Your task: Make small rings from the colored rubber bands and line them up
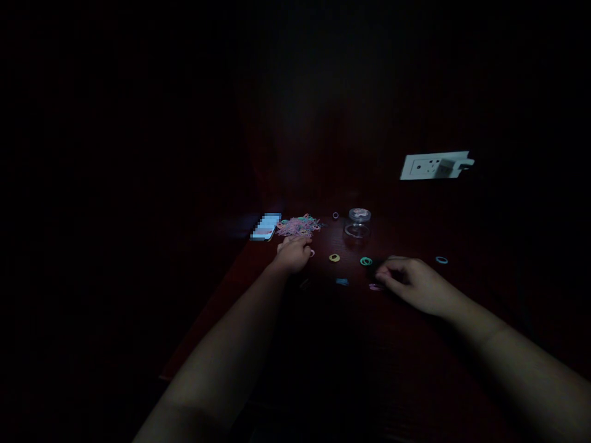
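Forearms [489, 335] are being held out over the dark red table [240, 271]. Left hand [294, 254] is being held at the near edge of the band pile [298, 226], fingers bent down; its grip is being hidden by the hand itself, can't be confirmed. Pink band [312, 253] is being partly covered beside it. Right hand [410, 280] is being held just right of the green bands [366, 261], thumb and fingertips close together; whether a band is being pinched can't be made out, too dark. Purple bands [375, 287] are lying just by those fingertips. Yellow bands [334, 258] and dark blue bands [342, 282] are being spaced between the hands. Pile is being flanked by phone [265, 226], left, and clear jar [358, 216], right.
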`<action>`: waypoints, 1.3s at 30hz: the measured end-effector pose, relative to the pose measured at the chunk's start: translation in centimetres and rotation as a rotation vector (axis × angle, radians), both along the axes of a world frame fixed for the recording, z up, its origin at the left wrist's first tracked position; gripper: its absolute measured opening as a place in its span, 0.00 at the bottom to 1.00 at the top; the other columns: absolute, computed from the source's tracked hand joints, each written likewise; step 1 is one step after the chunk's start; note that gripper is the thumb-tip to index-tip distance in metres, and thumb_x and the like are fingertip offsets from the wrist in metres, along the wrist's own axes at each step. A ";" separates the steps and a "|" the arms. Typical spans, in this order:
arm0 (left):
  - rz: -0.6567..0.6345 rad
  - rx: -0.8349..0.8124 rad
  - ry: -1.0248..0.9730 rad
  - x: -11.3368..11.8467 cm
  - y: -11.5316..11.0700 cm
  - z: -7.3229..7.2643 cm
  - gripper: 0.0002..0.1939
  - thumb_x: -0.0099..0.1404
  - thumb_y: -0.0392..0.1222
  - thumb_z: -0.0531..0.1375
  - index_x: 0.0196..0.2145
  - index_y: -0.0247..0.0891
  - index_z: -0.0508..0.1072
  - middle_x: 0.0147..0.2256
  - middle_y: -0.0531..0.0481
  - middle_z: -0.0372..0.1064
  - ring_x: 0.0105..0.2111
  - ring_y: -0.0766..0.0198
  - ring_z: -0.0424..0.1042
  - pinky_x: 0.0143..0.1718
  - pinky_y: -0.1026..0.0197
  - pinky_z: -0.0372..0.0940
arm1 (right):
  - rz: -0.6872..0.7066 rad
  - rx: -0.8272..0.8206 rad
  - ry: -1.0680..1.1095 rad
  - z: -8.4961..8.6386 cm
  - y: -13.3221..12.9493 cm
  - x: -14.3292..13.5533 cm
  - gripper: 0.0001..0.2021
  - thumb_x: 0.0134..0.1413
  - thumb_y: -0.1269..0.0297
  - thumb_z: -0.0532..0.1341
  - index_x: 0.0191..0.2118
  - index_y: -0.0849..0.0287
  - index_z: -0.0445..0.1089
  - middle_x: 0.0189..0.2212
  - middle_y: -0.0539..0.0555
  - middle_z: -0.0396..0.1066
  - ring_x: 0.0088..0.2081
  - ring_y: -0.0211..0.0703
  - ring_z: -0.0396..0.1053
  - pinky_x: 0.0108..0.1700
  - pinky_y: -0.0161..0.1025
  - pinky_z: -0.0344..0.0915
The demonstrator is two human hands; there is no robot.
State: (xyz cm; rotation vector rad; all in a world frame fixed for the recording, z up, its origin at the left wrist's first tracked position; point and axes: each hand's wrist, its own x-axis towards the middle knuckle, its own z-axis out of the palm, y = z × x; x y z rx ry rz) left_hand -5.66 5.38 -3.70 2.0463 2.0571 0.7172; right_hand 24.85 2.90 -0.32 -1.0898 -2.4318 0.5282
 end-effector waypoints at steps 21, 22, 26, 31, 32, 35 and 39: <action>-0.028 0.316 -0.128 0.7 -0.7 1.4 0.08 0.65 0.39 0.58 0.38 0.41 0.77 0.39 0.50 0.78 0.39 0.59 0.76 0.44 0.57 0.69 | -0.016 0.080 0.001 -0.3 0.2 0.3 0.13 0.59 0.56 0.56 0.28 0.57 0.70 0.25 0.51 0.70 0.28 0.41 0.67 0.33 0.39 0.62; -0.035 0.320 -0.129 0.9 -0.7 1.5 0.07 0.65 0.39 0.58 0.38 0.41 0.76 0.38 0.50 0.78 0.38 0.60 0.76 0.44 0.57 0.69 | -0.015 0.077 0.007 -0.3 0.2 0.2 0.13 0.59 0.56 0.57 0.28 0.57 0.71 0.25 0.51 0.70 0.28 0.41 0.67 0.33 0.38 0.62; -0.164 0.382 -0.101 2.3 -1.6 2.3 0.07 0.65 0.38 0.58 0.37 0.41 0.77 0.39 0.51 0.78 0.41 0.60 0.75 0.46 0.57 0.68 | 0.003 0.048 0.051 -0.1 -0.1 -0.2 0.12 0.59 0.58 0.57 0.29 0.57 0.72 0.25 0.51 0.69 0.28 0.41 0.67 0.34 0.39 0.63; -0.500 0.414 -0.056 5.5 -3.9 3.1 0.06 0.66 0.37 0.58 0.38 0.42 0.76 0.39 0.52 0.78 0.41 0.62 0.75 0.47 0.57 0.66 | 0.038 0.091 0.174 0.1 -0.8 -0.8 0.08 0.58 0.61 0.59 0.38 0.57 0.73 0.27 0.51 0.68 0.32 0.42 0.68 0.37 0.40 0.65; -0.560 0.406 -0.045 6.1 -4.4 3.1 0.06 0.66 0.37 0.58 0.39 0.43 0.75 0.39 0.52 0.77 0.41 0.62 0.74 0.47 0.57 0.66 | 0.040 0.110 0.201 0.2 -0.9 -0.9 0.08 0.57 0.62 0.60 0.40 0.57 0.73 0.28 0.51 0.68 0.32 0.43 0.68 0.37 0.40 0.66; -0.636 0.391 -0.028 7.4 -5.6 3.2 0.06 0.67 0.38 0.58 0.39 0.44 0.75 0.39 0.54 0.77 0.41 0.63 0.74 0.47 0.57 0.65 | 0.047 0.150 0.258 0.4 -1.2 -1.0 0.10 0.58 0.62 0.60 0.44 0.56 0.72 0.30 0.52 0.68 0.33 0.43 0.68 0.36 0.40 0.66; -0.659 0.366 -0.028 7.8 -6.1 3.3 0.05 0.66 0.37 0.59 0.39 0.44 0.74 0.39 0.55 0.77 0.40 0.64 0.73 0.45 0.58 0.66 | 0.072 0.155 0.306 0.5 -1.3 -1.1 0.09 0.58 0.62 0.60 0.43 0.56 0.72 0.32 0.54 0.68 0.33 0.43 0.67 0.34 0.39 0.66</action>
